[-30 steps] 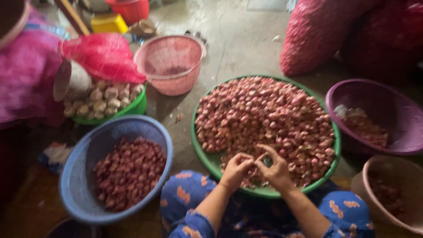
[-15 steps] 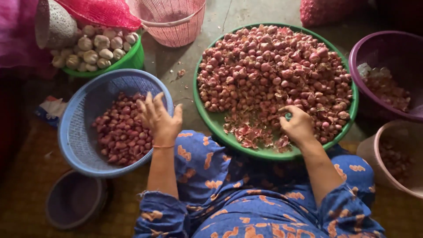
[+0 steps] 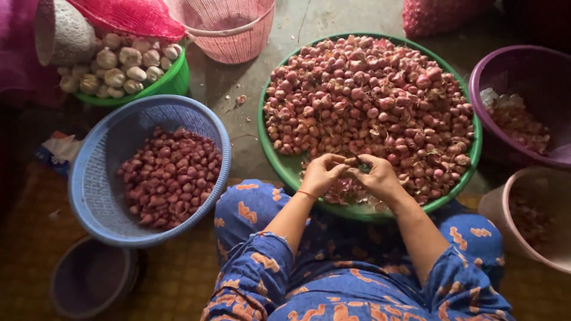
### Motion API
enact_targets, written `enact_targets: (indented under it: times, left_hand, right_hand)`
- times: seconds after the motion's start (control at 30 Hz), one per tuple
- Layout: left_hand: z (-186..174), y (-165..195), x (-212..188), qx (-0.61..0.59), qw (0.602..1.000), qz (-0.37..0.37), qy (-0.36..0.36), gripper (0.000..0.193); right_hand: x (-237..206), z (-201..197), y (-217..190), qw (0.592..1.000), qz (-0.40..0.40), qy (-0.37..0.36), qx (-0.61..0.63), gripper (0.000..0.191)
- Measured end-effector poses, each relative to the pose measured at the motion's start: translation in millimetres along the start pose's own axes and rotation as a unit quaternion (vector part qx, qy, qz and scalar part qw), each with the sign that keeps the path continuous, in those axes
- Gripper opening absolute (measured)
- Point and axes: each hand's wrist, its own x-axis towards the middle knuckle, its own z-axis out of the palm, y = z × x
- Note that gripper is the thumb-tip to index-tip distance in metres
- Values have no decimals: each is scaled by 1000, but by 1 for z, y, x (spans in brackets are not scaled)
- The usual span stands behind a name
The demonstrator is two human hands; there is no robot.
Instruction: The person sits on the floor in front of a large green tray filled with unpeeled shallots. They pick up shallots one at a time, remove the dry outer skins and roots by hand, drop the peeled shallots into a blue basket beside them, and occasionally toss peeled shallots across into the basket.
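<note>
My left hand and my right hand meet over the near rim of a wide green tray heaped with reddish shallots. Together the fingertips pinch one small shallot between them. Loose pink skins lie in the tray just under my hands. To my left stands a blue slotted basket holding a layer of darker, peeled shallots. My knees in blue patterned cloth sit below the tray.
A green bowl of garlic bulbs sits at the far left under a red mesh sack. A pink basket stands behind, a purple bowl and a beige tub on the right, a grey bowl at lower left.
My left hand has come back from over the blue basket to the green tray. Both hands have joined on one shallot at the tray's near edge.
</note>
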Motion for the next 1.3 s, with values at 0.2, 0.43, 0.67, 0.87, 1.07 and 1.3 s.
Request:
enact_targets:
  times: [0.2,0.43,0.67,0.87,1.07,1.3]
  left_hand:
    - [-3,-13,-1,-80,995,-41,-44,25]
    - [-26,3,2,-146,986,14,80,20]
    - [-62,12,15,-42,969,131,204,16]
    - [-71,21,11,-87,954,79,276,19]
    - [-72,25,10,-110,961,22,253,31]
    - [-61,15,17,127,934,148,298,24]
  right_hand:
    - [-2,3,3,994,-105,17,10,32]
    - [-6,-4,-2,996,1,81,-40,34]
    - [12,28,6,977,-137,62,-153,27]
    - [33,89,-9,953,-131,-34,-271,38]
    - [23,60,-19,930,-98,-137,-326,25]
    - [44,49,-27,916,-273,76,-283,20]
